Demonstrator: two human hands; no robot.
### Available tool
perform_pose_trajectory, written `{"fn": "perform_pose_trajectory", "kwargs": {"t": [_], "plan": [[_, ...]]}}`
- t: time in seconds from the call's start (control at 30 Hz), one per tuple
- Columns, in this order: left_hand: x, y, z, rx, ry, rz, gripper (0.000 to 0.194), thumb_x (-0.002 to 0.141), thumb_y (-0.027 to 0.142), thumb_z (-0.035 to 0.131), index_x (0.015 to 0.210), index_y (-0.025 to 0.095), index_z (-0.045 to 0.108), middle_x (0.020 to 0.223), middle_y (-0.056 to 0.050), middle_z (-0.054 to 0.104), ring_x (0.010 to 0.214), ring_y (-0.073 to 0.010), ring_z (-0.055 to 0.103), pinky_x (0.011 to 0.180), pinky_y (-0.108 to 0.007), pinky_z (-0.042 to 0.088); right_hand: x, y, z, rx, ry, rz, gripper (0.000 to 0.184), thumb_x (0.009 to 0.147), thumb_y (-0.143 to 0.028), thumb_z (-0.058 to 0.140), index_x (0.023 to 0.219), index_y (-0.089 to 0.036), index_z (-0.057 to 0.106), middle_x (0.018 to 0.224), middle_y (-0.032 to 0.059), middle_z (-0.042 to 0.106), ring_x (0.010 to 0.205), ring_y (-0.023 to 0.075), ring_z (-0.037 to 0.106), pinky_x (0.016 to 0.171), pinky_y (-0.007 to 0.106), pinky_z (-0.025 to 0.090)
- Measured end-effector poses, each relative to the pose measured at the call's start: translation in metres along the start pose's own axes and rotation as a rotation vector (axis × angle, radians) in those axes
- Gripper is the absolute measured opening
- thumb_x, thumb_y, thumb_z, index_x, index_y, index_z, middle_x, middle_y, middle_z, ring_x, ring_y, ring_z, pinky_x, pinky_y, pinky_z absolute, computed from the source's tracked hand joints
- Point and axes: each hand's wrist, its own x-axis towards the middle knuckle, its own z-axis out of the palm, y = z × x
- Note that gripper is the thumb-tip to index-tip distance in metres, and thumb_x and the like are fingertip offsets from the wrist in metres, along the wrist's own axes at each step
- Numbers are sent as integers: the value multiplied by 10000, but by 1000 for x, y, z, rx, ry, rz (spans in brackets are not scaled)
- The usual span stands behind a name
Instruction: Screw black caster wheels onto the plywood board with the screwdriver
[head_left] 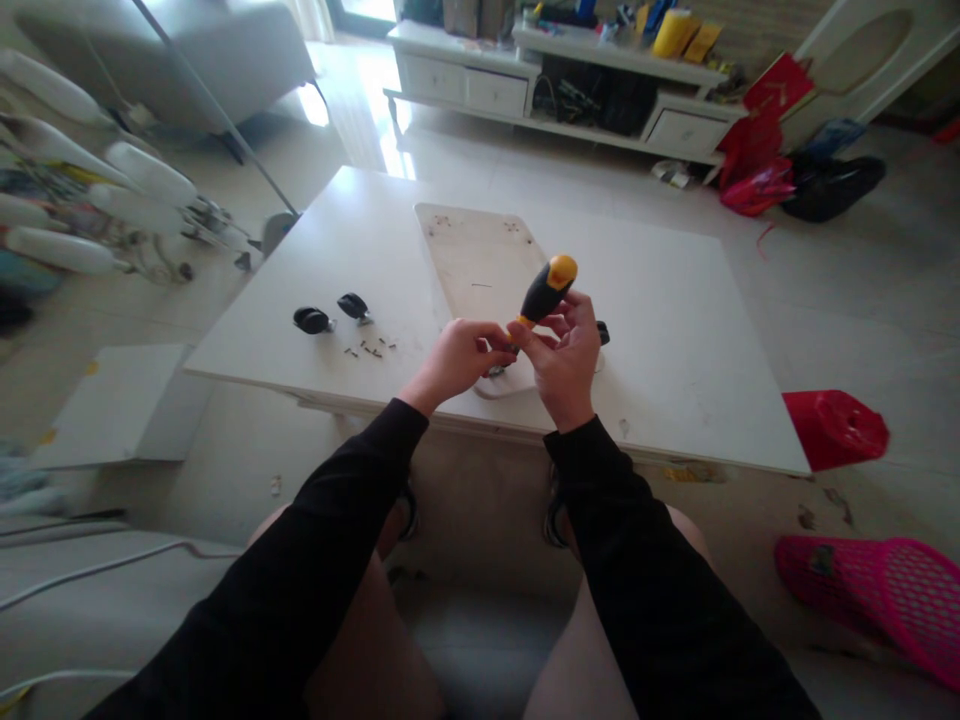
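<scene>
My right hand (566, 365) is closed around the lower part of a black and yellow screwdriver (546, 290), its handle tilted up and to the right. My left hand (469, 360) pinches close to the screwdriver's tip; what lies between the fingers is hidden. Both hands are over the near end of a pale rounded board (480, 265), which has small holes near its far corners. A bit of metal (496, 371) shows on the board under my left fingers. Part of a black object (603, 332) shows beyond my right hand.
On the white table (675, 330), left of the board, are two black casters (311, 320) and several small screws (373, 350). A red bin (836, 428) and a pink basket (862, 590) are on the floor at right. A white cabinet (495, 90) stands across the room.
</scene>
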Motion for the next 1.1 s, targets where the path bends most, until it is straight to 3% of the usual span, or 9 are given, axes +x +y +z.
{"fn": "perform_pose_trajectory", "kwargs": {"t": [0.1,0.17,0.37,0.5,0.6,0.7,0.83,0.97,1.1], "plan": [[1,-4,2,-19,46,-6,238,749,195,902,721,155,669,648,16,688,507,-77,573,490,-197,409,0,-6,1,2,-13,20,551,741,-490,933,1149,-324,603,939,-64,698,868,127,751,658,240,618],[1,-6,1,-27,25,-14,227,762,217,902,752,155,684,653,10,692,511,-81,575,496,-201,419,-1,-8,1,4,-24,15,525,749,-457,927,1136,-322,600,931,-69,699,865,123,755,656,232,614],[0,-7,-7,-90,-180,-19,109,880,237,786,920,137,805,763,-42,772,563,-111,652,558,-230,522,-3,-7,0,25,4,-22,445,783,-346,872,1136,-310,603,950,-70,733,856,109,776,659,215,622],[-1,-5,-6,-15,-111,-12,75,863,209,804,833,140,803,631,-7,712,508,-103,617,536,-221,497,-3,-7,2,38,-16,-16,473,762,-380,899,1114,-304,593,968,-59,744,877,114,776,673,220,634],[-1,-5,-2,36,-46,0,153,800,202,871,724,144,751,549,20,647,475,-88,572,505,-207,450,-3,-5,4,68,-24,-18,520,710,-428,957,1033,-297,571,917,-71,719,844,113,763,668,227,642],[-1,-6,-2,8,-59,11,150,781,218,887,764,141,760,618,4,695,497,-87,586,509,-209,454,-3,-3,4,76,-7,-41,541,716,-473,960,1005,-298,537,866,-85,680,791,108,748,663,243,650],[0,-7,-5,-65,-181,-5,103,877,235,783,884,136,810,698,-29,743,534,-106,625,549,-235,502,-3,0,3,52,-18,-3,593,769,-522,916,1157,-324,514,957,-63,730,842,138,775,710,299,680],[0,-6,-3,20,-77,26,54,840,192,806,813,145,797,676,-17,737,530,-90,586,551,-224,467,-3,1,2,34,-22,-11,590,788,-540,894,1188,-333,513,1034,-40,733,907,149,782,745,313,687],[0,-5,-1,34,-18,30,151,771,206,886,748,149,748,704,-13,741,541,-78,575,543,-211,449,-2,1,3,7,41,-62,653,739,-552,935,1188,-346,507,1036,-59,652,875,129,757,817,343,704]]}}
